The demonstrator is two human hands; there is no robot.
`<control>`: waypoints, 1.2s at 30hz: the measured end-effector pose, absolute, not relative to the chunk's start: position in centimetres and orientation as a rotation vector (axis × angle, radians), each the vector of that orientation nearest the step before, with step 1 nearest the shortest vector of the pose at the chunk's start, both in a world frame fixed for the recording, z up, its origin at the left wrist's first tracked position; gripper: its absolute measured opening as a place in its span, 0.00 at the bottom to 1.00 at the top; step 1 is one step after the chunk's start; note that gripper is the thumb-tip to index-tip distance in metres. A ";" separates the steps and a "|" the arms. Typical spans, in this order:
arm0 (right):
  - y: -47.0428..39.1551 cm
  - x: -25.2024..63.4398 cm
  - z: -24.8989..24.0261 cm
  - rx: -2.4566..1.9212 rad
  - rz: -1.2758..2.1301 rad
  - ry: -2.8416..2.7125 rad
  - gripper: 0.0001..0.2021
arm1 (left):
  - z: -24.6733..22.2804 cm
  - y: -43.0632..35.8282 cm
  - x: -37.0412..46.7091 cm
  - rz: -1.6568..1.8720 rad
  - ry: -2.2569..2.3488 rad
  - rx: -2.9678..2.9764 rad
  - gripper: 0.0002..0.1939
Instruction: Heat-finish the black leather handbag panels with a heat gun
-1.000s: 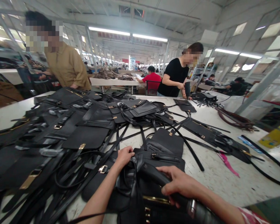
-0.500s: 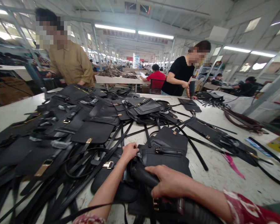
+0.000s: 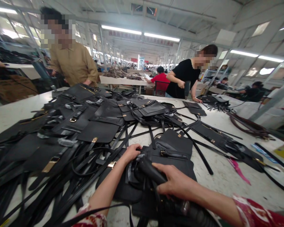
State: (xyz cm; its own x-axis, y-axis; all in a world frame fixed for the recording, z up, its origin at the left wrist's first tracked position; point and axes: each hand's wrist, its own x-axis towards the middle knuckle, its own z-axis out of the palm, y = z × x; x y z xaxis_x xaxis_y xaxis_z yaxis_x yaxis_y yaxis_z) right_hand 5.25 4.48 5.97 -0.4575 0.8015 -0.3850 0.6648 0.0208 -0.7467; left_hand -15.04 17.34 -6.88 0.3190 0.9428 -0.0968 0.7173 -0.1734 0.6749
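My right hand [image 3: 176,182] wraps round a black handheld tool [image 3: 152,171], rounded at its head and resembling a heat gun. It is held low over a black leather-like bag [image 3: 156,155] lying open on the table, with a gold buckle and a narrow strap. My left hand [image 3: 132,152] is closed at the bag's left edge, its fingertips pinching there; the exact part between them is hidden. Just left of the tool's head, clear plastic wrap shows among dark straps. Another black piece with gold hardware lies under my left forearm.
A heap of black bags [image 3: 98,130] with straps and gold fittings covers the left and middle of the white table [image 3: 227,186]. More bag pieces [image 3: 203,130] and a pink ribbon [image 3: 240,171] lie right. Two co-workers stand across; the right one [image 3: 182,78] holds a dark tool.
The whole view has shifted slightly, so the scene sits a little to the right. Across the table, the co-worker's dark tool has moved left and up off the work. My hands keep their grips.
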 end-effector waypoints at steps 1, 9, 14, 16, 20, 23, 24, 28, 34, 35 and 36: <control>4.0 5.7 5.8 -1.547 1.385 -2.052 0.35 | -6.9 17.3 -15.0 0.462 1.466 1.960 0.12; -0.5 9.3 5.9 -1.559 1.683 -1.810 0.37 | -6.9 17.6 -14.6 0.444 1.521 1.972 0.12; 1.3 7.6 4.2 -1.538 1.868 -1.831 0.38 | -7.0 17.4 -14.1 0.450 1.597 1.956 0.12; 3.1 7.0 4.3 -1.427 2.006 -1.813 0.37 | -6.9 17.5 -13.9 0.456 1.634 1.945 0.12; 5.2 7.2 5.2 -1.357 1.851 -1.828 0.33 | -6.5 18.6 -14.3 0.469 1.711 1.921 0.13; 4.0 8.5 5.8 -1.449 1.681 -1.817 0.36 | -6.1 19.7 -15.4 0.497 1.754 1.916 0.14; 3.1 9.1 5.9 -1.478 1.677 -1.825 0.37 | -6.1 20.0 -15.7 0.504 1.761 1.919 0.13; -0.7 11.0 5.8 -1.616 1.631 -1.908 0.36 | -6.4 19.8 -16.5 0.519 1.766 1.943 0.12; -1.9 8.5 3.8 -1.772 1.607 -1.938 0.38 | -6.9 18.6 -16.0 0.577 1.828 1.956 0.13; -1.8 7.8 3.5 -1.764 1.590 -1.951 0.38 | -6.8 18.5 -15.9 0.584 1.836 1.959 0.13; -1.7 7.3 3.4 -1.743 1.546 -1.983 0.39 | -6.7 18.5 -15.9 0.589 1.844 1.961 0.13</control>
